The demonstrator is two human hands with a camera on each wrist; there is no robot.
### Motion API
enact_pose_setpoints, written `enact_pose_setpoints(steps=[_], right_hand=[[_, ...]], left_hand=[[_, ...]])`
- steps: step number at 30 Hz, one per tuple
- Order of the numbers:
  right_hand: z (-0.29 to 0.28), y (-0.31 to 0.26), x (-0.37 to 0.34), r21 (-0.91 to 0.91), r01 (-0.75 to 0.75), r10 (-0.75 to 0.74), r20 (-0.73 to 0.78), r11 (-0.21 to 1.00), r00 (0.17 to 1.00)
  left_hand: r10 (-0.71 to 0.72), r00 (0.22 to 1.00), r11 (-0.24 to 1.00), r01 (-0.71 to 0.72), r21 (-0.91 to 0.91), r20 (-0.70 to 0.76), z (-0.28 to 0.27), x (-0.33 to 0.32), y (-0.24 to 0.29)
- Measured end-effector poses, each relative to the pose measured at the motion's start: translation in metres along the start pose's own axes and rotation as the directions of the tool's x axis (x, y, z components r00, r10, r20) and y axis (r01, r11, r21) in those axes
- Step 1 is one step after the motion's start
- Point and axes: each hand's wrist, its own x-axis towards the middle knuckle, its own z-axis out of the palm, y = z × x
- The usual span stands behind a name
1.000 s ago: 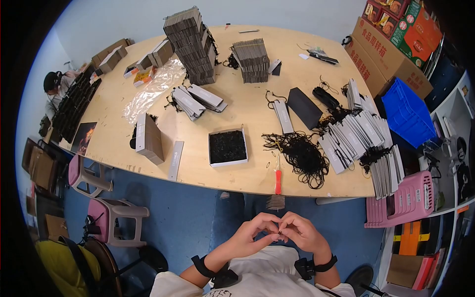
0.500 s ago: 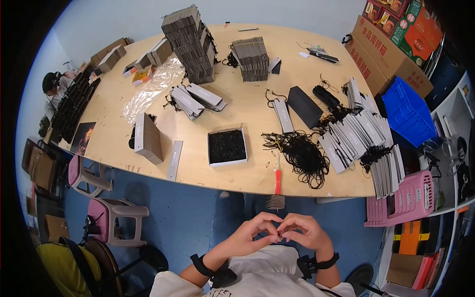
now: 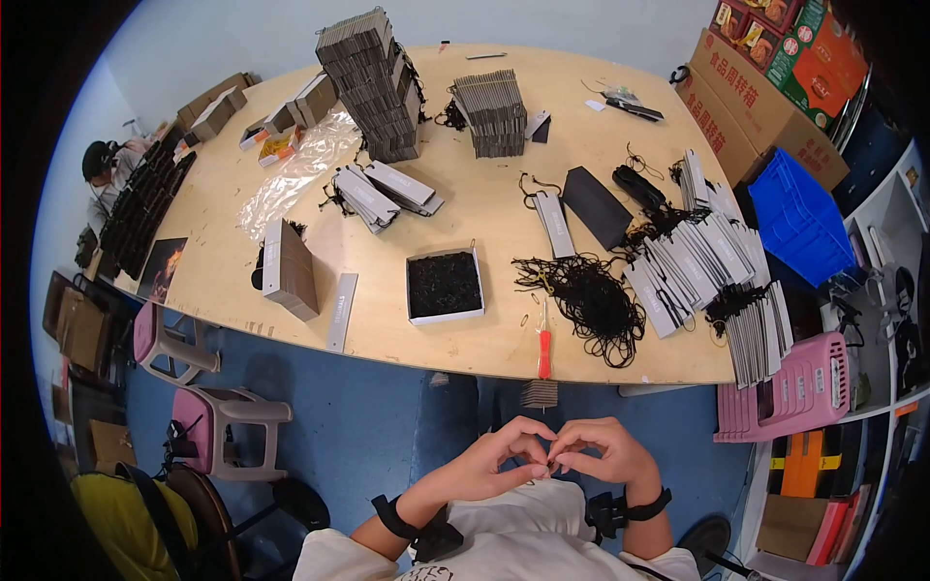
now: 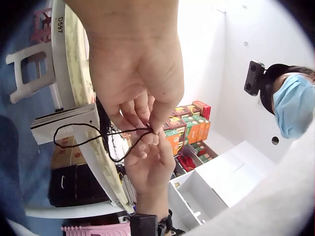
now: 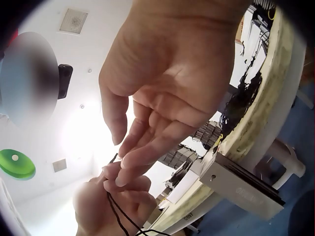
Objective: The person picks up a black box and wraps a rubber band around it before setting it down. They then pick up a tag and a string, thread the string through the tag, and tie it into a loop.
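Note:
Both hands meet in front of the person's shirt, below the table's near edge in the head view. The left hand [image 3: 499, 460] pinches a thin black cord [image 4: 120, 132] between thumb and fingertips. Out from that pinch the cord trails in loose crossing loops. The right hand [image 3: 603, 453] has its fingertips against the left ones, with thumb and index at a short dark cord end [image 5: 115, 158]. Two cord strands hang beneath the left fingers in the right wrist view. The knot area itself is mostly hidden by the fingertips.
On the table [image 3: 387, 290] are a white box of black bits [image 3: 445, 288], a red-handled tool [image 3: 544, 354], a tangle of black cords [image 3: 591, 305] and many grey tags [image 3: 697, 261]. A small tag stack [image 3: 540, 395] sits at the near edge. Pink stools [image 3: 232, 431] stand left.
The right hand has shifted slightly right, its wrist turning outward and its index finger straightening. The left hand stays nearly in place, and the fingertips still meet.

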Motion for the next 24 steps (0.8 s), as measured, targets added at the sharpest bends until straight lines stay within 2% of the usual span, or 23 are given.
enact_pose_setpoints(steps=[3, 8, 24], right_hand=[[-0.0011, -0.0007, -0.0005, 0.022, -0.013, 0.013, 0.008, 1.000, 1.000], [-0.0027, -0.0021, 0.0006, -0.080, 0.016, -0.012, 0.048, 0.997, 0.999], [0.0020, -0.0002, 0.0002, -0.127, -0.008, 0.009, 0.008, 0.992, 1.000]], left_hand=[[-0.038, 0.999, 0.999, 0.038, 0.020, 0.005, -0.0004, 0.0003, 0.0007], [-0.051, 0.999, 0.996, 0.051, 0.071, 0.001, -0.0003, 0.0004, 0.0009], [-0.038, 0.999, 0.995, 0.040, 0.090, -0.023, 0.0010, 0.0009, -0.0001]])
